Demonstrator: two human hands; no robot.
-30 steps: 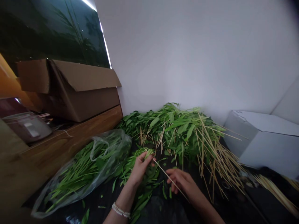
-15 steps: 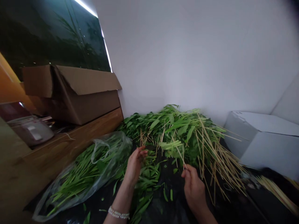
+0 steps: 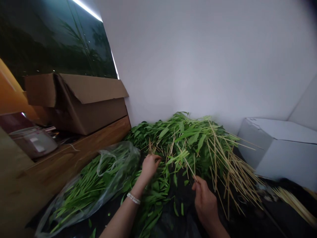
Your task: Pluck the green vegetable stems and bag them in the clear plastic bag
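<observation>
My right hand (image 3: 206, 201) is closed in a pinch on the lower end of a thin wooden skewer (image 3: 190, 168). Folded green leafy stems (image 3: 180, 158) are threaded on its upper end, level with my left hand. My left hand (image 3: 150, 166), a beaded bracelet (image 3: 133, 198) at its wrist, has its fingers drawn together just left of these greens. What they pinch, if anything, I cannot make out. Loose leafy greens (image 3: 155, 195) lie beneath it on black sheeting. Behind both hands rises a heap of skewered greens (image 3: 183, 130), its bare sticks (image 3: 237, 175) fanning out to the right.
A clear plastic bag (image 3: 132, 155) full of long greens lies at left. Beyond it, an open cardboard box (image 3: 99, 114) and a clear tub (image 3: 37, 142) stand on a wooden surface. A white box (image 3: 292, 155) is at right, with a bundle of sticks (image 3: 294, 203) before it.
My left hand has moved up and right, and its fingers have drawn together. The skewer in my right hand has tilted left, its greens shifting slightly left.
</observation>
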